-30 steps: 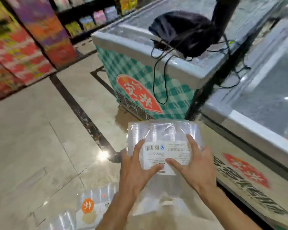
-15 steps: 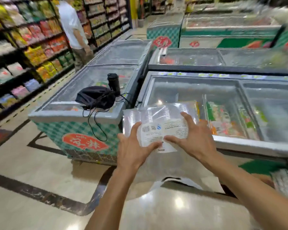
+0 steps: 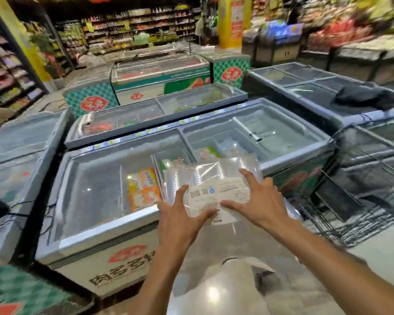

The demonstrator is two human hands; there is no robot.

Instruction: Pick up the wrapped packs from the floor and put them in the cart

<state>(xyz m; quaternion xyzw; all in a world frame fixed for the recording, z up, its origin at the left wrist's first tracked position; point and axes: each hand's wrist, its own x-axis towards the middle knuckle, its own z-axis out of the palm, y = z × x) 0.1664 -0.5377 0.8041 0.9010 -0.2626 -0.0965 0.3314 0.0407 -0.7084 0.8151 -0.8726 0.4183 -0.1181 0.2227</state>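
Head view: both hands' fingers [image 3: 248, 176] clamp the wrapped pack [image 3: 214, 178] beside the cart [image 3: 369, 178]

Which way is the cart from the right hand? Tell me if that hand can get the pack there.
Probably yes. The wire cart stands just right of the right hand, with nothing between. Both hands hold the wrapped pack, the left hand too.

Clear wrapped pack [image 3: 210, 178] of stacked transparent containers, white printed label with barcode on top, held up level in the air between both hands, in front of a glass-topped chest freezer. Black wire cart [image 3: 359, 189] just to the right, near but apart from the pack.
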